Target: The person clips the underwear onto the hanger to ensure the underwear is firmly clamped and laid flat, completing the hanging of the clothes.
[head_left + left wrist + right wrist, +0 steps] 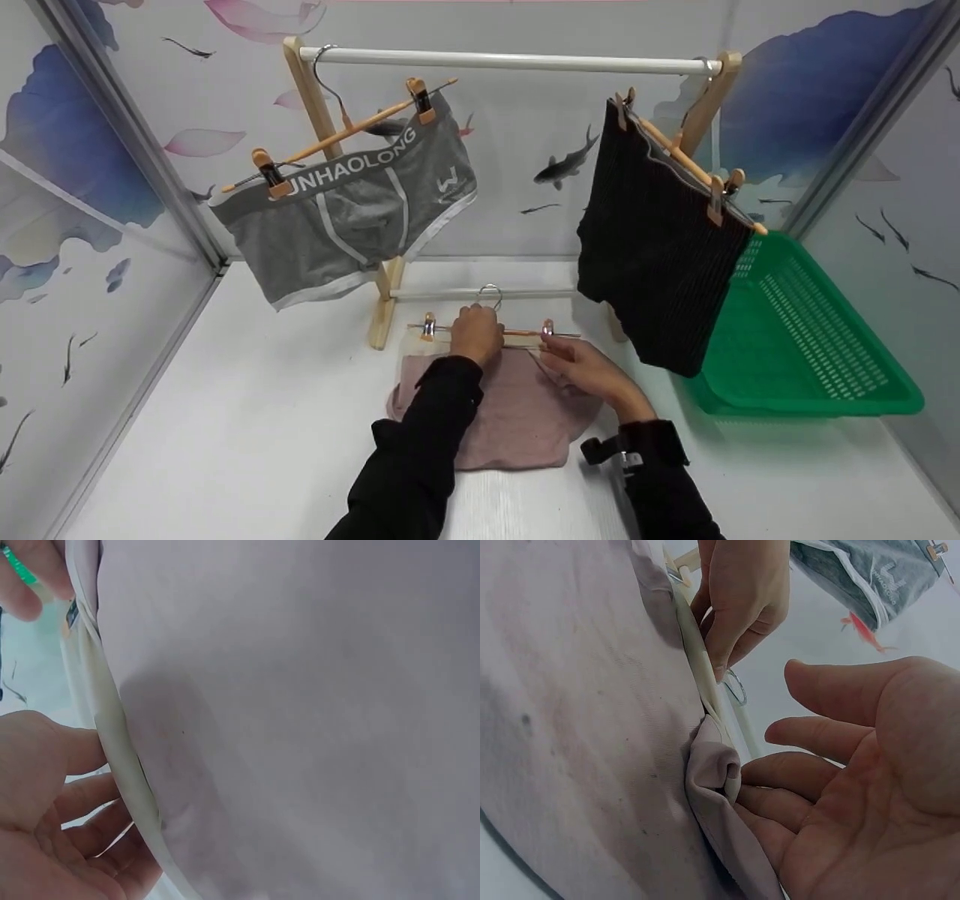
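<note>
A pair of pink underpants (517,427) with a cream waistband lies on the white table below a wooden clip hanger (519,332). My left hand (478,334) grips the middle of the hanger at the waistband (124,757), just under the hook. At the right clip (547,328), my right hand (589,369) has its thumb apart from its fingers. In the right wrist view, the fingertips of that right hand (855,795) touch a folded-over stretch of waistband (718,765). The right end of the underpants looks bunched.
Grey boxer briefs (352,199) hang from a clip hanger at the left of a wooden rack (510,60). Black ribbed underpants (660,247) hang at its right. A green plastic basket (810,409) stands on the right of the table. Printed panels (517,112) enclose the table.
</note>
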`<action>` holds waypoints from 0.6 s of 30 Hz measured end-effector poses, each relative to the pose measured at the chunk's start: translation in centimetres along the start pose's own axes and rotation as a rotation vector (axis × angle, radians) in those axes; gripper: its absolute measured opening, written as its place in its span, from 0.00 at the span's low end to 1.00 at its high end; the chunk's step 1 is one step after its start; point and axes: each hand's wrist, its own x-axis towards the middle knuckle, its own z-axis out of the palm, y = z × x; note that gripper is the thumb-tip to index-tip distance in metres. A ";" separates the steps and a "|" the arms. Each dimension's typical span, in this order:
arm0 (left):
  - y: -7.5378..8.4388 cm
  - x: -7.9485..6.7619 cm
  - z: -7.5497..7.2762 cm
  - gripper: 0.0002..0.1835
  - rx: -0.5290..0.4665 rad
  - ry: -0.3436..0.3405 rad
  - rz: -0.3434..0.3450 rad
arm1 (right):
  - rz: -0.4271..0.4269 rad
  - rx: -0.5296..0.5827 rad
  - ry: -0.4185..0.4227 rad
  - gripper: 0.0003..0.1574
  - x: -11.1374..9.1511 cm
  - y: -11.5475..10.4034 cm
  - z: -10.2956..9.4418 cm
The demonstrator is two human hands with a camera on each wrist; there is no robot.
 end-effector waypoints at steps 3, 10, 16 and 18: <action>0.1 0.0 0.0 0.11 -0.011 -0.008 -0.014 | -0.007 0.006 -0.013 0.36 -0.1 -0.1 0.0; -0.1 0.1 0.0 0.09 -0.049 0.006 -0.039 | -0.032 -0.040 0.000 0.35 -0.3 0.0 -0.1; -0.2 0.1 0.0 0.07 -0.070 0.039 -0.046 | -0.050 -0.011 -0.011 0.38 -0.5 -0.3 -0.5; -0.1 0.2 0.0 0.07 -0.073 0.068 -0.025 | -0.065 0.019 -0.001 0.38 -0.7 -0.7 -0.7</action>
